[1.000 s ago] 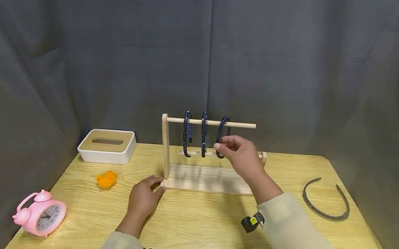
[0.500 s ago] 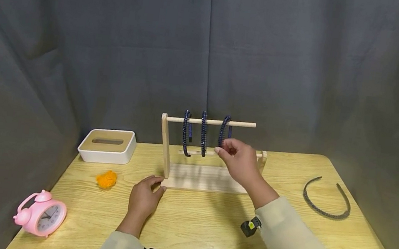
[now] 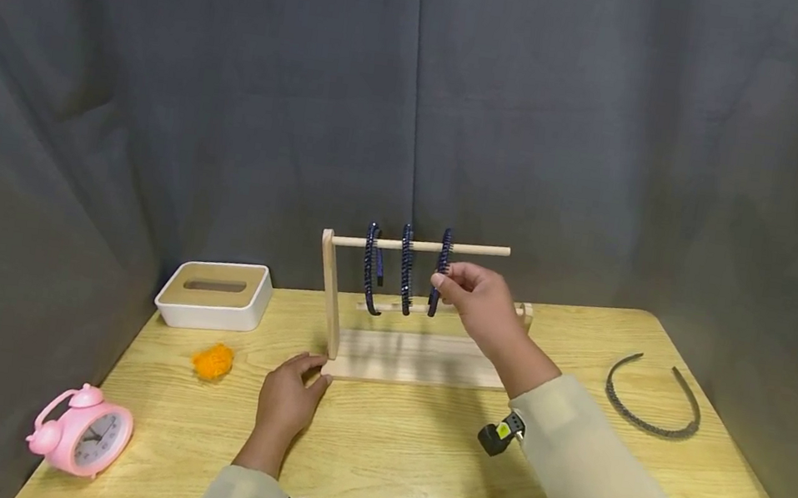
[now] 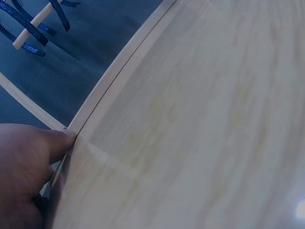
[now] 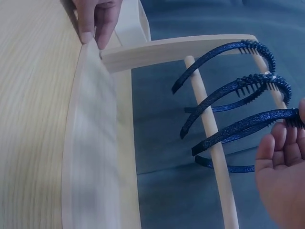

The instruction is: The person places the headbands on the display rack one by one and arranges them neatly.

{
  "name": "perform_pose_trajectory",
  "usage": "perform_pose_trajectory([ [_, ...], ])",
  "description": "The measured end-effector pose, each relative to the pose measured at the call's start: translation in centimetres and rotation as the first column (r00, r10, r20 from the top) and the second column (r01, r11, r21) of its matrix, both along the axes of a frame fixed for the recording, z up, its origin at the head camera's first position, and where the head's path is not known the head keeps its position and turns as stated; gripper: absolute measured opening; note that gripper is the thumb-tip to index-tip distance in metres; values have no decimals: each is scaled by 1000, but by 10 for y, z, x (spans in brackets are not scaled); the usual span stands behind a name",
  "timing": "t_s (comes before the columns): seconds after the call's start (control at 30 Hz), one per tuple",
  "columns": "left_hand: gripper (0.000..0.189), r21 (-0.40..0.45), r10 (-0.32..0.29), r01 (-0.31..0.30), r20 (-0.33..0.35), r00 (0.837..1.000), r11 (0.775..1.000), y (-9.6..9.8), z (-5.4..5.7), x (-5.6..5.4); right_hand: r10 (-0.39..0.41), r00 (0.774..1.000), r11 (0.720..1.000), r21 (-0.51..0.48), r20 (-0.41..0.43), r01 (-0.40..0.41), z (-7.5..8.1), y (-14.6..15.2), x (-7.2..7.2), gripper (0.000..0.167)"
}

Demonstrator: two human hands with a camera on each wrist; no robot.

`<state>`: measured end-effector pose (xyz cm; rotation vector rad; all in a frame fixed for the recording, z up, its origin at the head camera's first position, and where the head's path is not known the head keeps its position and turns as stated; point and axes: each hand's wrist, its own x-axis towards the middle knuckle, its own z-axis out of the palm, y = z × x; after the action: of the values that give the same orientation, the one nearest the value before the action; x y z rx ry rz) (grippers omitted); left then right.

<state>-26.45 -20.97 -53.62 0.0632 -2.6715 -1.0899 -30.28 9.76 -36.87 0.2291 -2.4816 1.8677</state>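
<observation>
A light wooden headband stand [image 3: 422, 359] carries three dark blue headbands on its upper rod. My right hand [image 3: 488, 309] pinches the rightmost headband [image 5: 248, 125] between thumb and fingers; it hangs over the rod with its teeth inward. To its left hang the middle headband [image 3: 406, 271] and the left headband [image 3: 369, 270], spaced apart. At the stand's front left corner, my left hand [image 3: 287, 398] grips the base, thumb in front and fingers at the end. The left wrist view shows its thumb [image 4: 59, 140] against the base's edge.
A grey headband [image 3: 648, 427] lies on the table at the right. Left of the stand are a white tissue box [image 3: 209, 314] with a wooden lid, an orange puff [image 3: 213, 360] and a pink alarm clock [image 3: 80, 430]. Grey curtain [image 3: 418, 100] hangs behind.
My right hand dipped slightly, then rose; the rightmost headband shifted a little left along the rod and now hangs straighter. My left hand has stayed at the base corner.
</observation>
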Motion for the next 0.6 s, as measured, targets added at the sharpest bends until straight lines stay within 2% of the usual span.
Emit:
perform_pose_trajectory([
  [0.17,35,2,5,-5,5,1000,1000,1,-2,1,10,1000,1000,-2,28,-10,-3,-1,-2,28],
  [0.6,35,7,12,-12,0,1000,1000,2,0,-1,24,1000,1000,-14,-2,-24,-4,-2,-2,25],
])
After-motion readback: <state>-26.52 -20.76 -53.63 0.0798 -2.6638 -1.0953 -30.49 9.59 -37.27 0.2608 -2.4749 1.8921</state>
